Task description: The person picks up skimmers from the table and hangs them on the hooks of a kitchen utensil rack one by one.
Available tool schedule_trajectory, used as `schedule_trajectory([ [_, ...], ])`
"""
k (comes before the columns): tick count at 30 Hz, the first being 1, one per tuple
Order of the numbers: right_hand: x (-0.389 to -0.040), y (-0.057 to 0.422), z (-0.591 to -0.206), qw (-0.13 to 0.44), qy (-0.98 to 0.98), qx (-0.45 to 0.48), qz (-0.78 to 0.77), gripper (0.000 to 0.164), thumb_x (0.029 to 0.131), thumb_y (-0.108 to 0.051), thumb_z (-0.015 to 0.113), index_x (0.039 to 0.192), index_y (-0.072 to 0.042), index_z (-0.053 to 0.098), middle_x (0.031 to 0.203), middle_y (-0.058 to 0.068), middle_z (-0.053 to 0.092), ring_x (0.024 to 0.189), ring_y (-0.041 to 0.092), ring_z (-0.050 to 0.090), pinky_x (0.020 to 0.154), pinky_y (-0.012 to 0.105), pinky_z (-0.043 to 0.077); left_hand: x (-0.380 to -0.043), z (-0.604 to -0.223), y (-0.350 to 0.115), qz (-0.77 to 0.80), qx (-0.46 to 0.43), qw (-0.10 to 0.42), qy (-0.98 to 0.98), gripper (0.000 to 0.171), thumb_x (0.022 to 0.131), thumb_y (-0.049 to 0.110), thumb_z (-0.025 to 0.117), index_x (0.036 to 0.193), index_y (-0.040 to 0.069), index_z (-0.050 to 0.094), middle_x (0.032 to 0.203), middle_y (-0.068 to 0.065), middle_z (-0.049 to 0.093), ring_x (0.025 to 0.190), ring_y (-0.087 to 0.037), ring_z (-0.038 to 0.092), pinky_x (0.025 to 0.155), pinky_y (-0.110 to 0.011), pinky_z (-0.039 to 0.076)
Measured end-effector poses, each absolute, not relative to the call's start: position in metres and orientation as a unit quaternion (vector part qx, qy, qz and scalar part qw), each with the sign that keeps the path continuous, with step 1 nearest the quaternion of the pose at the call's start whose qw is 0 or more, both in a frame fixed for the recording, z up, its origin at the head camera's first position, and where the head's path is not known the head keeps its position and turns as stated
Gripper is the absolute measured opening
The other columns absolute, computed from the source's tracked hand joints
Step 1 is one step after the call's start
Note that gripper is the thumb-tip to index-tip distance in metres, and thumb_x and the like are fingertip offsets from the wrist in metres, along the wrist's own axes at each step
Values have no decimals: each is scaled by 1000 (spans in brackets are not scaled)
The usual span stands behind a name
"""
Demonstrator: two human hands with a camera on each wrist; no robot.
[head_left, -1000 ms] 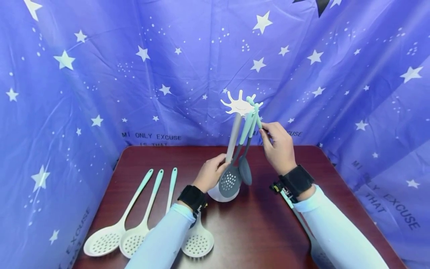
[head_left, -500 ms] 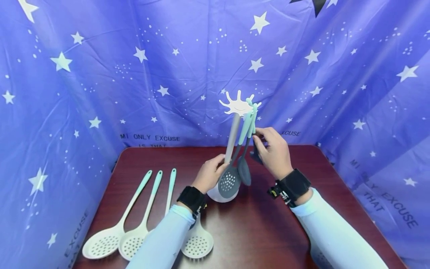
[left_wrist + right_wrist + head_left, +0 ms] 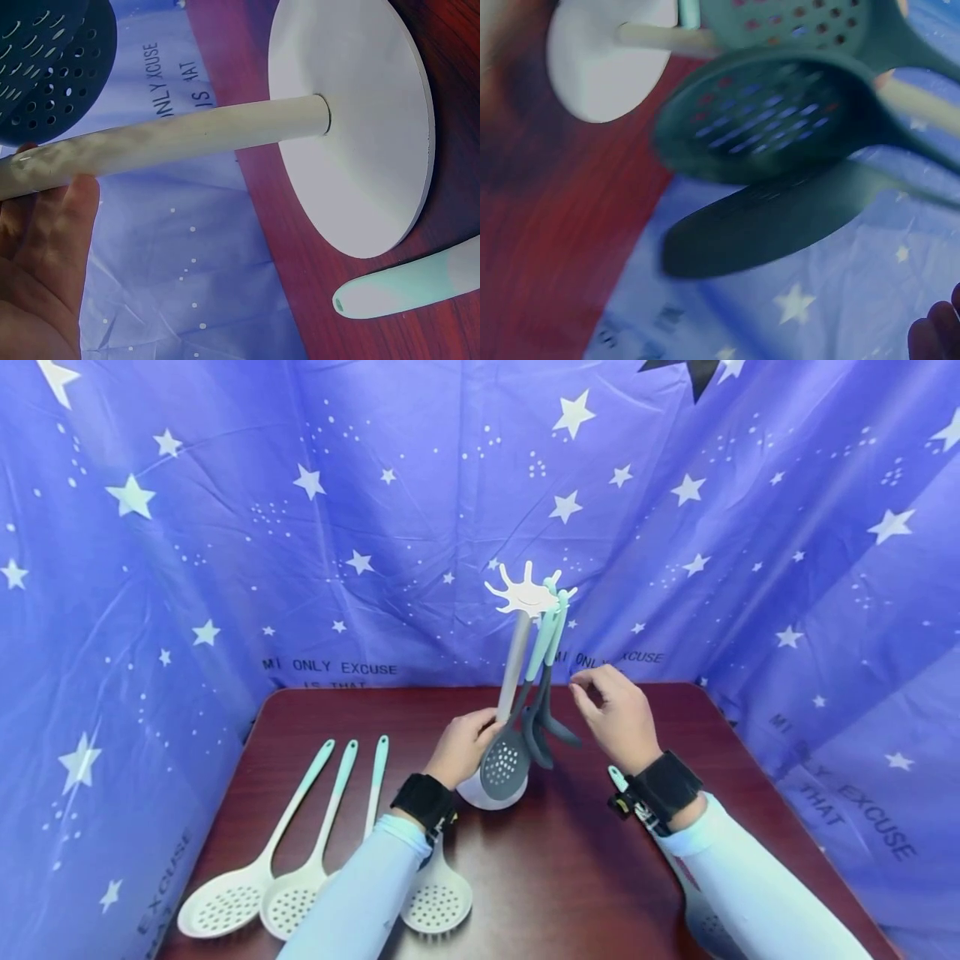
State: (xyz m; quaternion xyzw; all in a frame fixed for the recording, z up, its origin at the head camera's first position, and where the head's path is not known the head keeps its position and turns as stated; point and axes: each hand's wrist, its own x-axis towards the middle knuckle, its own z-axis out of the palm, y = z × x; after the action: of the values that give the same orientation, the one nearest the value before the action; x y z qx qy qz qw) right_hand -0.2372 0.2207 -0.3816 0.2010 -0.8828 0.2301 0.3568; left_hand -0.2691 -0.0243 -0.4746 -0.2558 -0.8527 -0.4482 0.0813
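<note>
My left hand point(image 3: 461, 747) grips the pale pole point(image 3: 513, 664) of a utensil stand, fingers and thumb round it. The stand has a white pronged top point(image 3: 527, 597) and a round white base point(image 3: 360, 150). From the prongs hang several dark grey utensils with mint handles. One is a skimmer point(image 3: 504, 764) with round holes; behind it hang a slotted spoon point(image 3: 765, 112) and a broad turner-like one point(image 3: 772, 225). Just right of them my right hand point(image 3: 617, 718) is in the air, fingers loosely bent, holding nothing.
On the dark red table point(image 3: 570, 860), white skimmers point(image 3: 228, 897) with mint handles lie at the left, partly under my left sleeve. Another white skimmer point(image 3: 437, 897) lies near the middle. A grey skimmer point(image 3: 708, 922) lies beneath my right forearm. A starry blue curtain point(image 3: 420, 527) surrounds the table.
My right hand has let go of the third grey utensil, which now hangs from the prongs, and has drawn back down and to the right. The left hand keeps its grip on the pole.
</note>
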Motion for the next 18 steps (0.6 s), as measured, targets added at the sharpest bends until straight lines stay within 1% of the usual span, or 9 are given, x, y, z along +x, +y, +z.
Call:
schedule_trajectory([
  [4, -233, 246, -394, 325, -907, 165, 210, 8, 94, -9, 76, 101, -7, 75, 92, 4, 68, 75, 17, 58, 64, 36, 46, -270, -476, -25, -449, -257, 81, -852, 21, 106, 29, 58, 121, 19, 70, 82, 4, 60, 70, -12, 53, 66, -29, 44],
  [7, -228, 266, -404, 284, -929, 140, 192, 9, 94, -12, 75, 102, -8, 74, 93, 4, 68, 76, 20, 61, 65, 40, 49, -270, -477, -25, -450, -254, 82, -852, 21, 106, 30, 58, 120, 20, 70, 81, 5, 60, 69, -12, 53, 65, -29, 44],
  [10, -223, 288, -417, 207, -958, 111, 165, 11, 93, -15, 75, 101, -8, 73, 93, 6, 69, 79, 24, 65, 68, 46, 53, -270, -476, -26, -451, -250, 81, -853, 22, 106, 32, 57, 120, 21, 69, 81, 5, 61, 68, -12, 54, 65, -29, 44],
  [12, -218, 302, -428, 137, -976, 92, 143, 12, 92, -19, 75, 100, -9, 73, 92, 6, 70, 80, 25, 67, 69, 49, 54, -270, -476, -26, -448, -250, 81, -855, 22, 106, 32, 57, 120, 21, 69, 79, 5, 60, 67, -13, 54, 65, -29, 44],
  [15, -208, 317, -447, 39, -990, 76, 112, 15, 91, -24, 77, 96, -11, 72, 88, 3, 72, 78, 24, 68, 69, 49, 56, -270, -477, -26, -442, -252, 86, -857, 22, 106, 32, 57, 119, 20, 69, 78, 5, 59, 67, -12, 54, 65, -29, 44],
  [17, -199, 322, -459, -5, -993, 68, 100, 16, 89, -25, 78, 88, -12, 69, 80, -1, 69, 72, 20, 65, 64, 46, 53, -270, -479, -25, -440, -255, 87, -857, 21, 106, 33, 57, 118, 20, 69, 77, 6, 58, 66, -11, 52, 64, -29, 44],
  [18, -195, 325, -465, -17, -993, 66, 94, 17, 88, -24, 78, 85, -12, 67, 76, -2, 67, 69, 19, 63, 62, 45, 52, -269, -479, -24, -439, -257, 87, -857, 21, 106, 33, 56, 117, 21, 69, 77, 6, 58, 66, -11, 52, 64, -28, 43],
])
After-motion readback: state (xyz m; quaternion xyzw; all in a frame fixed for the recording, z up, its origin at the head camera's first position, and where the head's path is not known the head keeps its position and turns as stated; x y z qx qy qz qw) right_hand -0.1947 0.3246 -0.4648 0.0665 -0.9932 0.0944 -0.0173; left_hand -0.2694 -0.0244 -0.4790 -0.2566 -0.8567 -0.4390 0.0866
